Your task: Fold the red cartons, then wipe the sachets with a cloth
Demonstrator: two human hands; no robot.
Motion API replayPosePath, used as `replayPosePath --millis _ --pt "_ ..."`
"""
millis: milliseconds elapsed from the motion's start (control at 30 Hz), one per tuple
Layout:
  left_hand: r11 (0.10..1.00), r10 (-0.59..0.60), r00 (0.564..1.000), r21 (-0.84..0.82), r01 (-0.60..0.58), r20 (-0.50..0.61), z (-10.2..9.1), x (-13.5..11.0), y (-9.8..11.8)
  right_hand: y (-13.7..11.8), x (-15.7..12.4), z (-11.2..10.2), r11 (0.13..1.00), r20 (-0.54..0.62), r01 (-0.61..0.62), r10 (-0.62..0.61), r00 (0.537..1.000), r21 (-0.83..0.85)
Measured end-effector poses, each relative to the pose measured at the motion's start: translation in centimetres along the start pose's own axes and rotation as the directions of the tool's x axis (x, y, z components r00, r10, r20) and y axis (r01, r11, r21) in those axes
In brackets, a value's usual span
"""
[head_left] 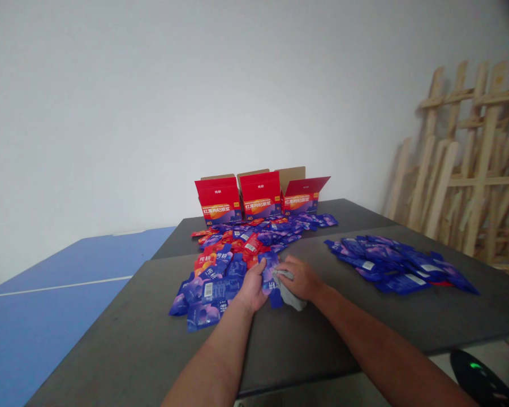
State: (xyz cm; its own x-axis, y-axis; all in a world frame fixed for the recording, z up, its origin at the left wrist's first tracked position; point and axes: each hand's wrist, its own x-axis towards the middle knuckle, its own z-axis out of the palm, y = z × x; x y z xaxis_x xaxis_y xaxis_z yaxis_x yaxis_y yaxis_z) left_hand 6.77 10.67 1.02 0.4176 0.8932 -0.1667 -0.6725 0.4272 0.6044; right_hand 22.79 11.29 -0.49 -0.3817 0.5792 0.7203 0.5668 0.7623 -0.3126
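A spread of blue and red sachets (233, 254) covers the middle of the dark grey table (152, 339). My left hand (252, 288) grips a blue sachet (270, 271) at the near edge of this spread. Touching it from the right, my right hand (301, 278) is closed on a grey cloth (292, 297) that lies against the same sachet. Three open red boxes (258, 198) stand in a row at the far end of the spread.
A second pile of blue sachets (398, 263) lies on the table to the right. A blue table (46, 294) adjoins on the left. Wooden frames (466, 169) lean on the wall at the right. A dark object (479, 376) sits below the table edge.
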Motion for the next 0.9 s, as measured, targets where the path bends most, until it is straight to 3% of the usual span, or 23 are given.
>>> replayPosePath --millis 200,300,400,467,600,733,833,900 --pt "0.996 0.072 0.994 0.052 -0.068 -0.083 0.0 0.3 -0.2 1.7 0.4 0.0 0.956 -0.167 -0.269 0.248 0.954 -0.115" --pt "0.994 0.106 0.985 0.023 -0.104 -0.139 0.0 0.4 0.4 2.3 0.2 0.2 0.939 -0.167 -0.313 0.289 0.943 -0.144" --pt "0.992 0.124 0.969 -0.006 -0.128 -0.212 0.2 0.3 0.7 2.2 0.0 0.4 0.954 -0.076 -0.272 0.264 0.962 -0.13" --pt "0.997 0.074 0.969 0.009 -0.074 -0.237 0.3 0.2 0.6 1.8 0.0 0.4 0.969 -0.07 -0.215 0.208 0.976 -0.12" --pt "0.99 -0.085 0.982 0.094 0.102 -0.169 0.2 -0.2 -0.1 1.4 0.0 -0.1 0.988 -0.082 -0.025 0.013 0.997 -0.155" --pt "0.984 -0.124 0.987 0.114 0.135 -0.103 0.0 -0.4 -0.4 1.7 -0.1 -0.7 0.977 0.0 0.147 -0.149 0.989 -0.151" --pt "0.986 -0.155 0.988 0.068 0.155 -0.007 -0.1 -0.5 -0.1 2.0 -0.1 -1.1 0.98 -0.011 0.143 -0.146 0.989 -0.14" --pt "0.986 -0.165 0.981 0.031 0.163 0.1 -0.1 -0.5 0.1 2.3 0.2 -1.5 0.988 -0.097 0.038 -0.052 0.994 -0.147"
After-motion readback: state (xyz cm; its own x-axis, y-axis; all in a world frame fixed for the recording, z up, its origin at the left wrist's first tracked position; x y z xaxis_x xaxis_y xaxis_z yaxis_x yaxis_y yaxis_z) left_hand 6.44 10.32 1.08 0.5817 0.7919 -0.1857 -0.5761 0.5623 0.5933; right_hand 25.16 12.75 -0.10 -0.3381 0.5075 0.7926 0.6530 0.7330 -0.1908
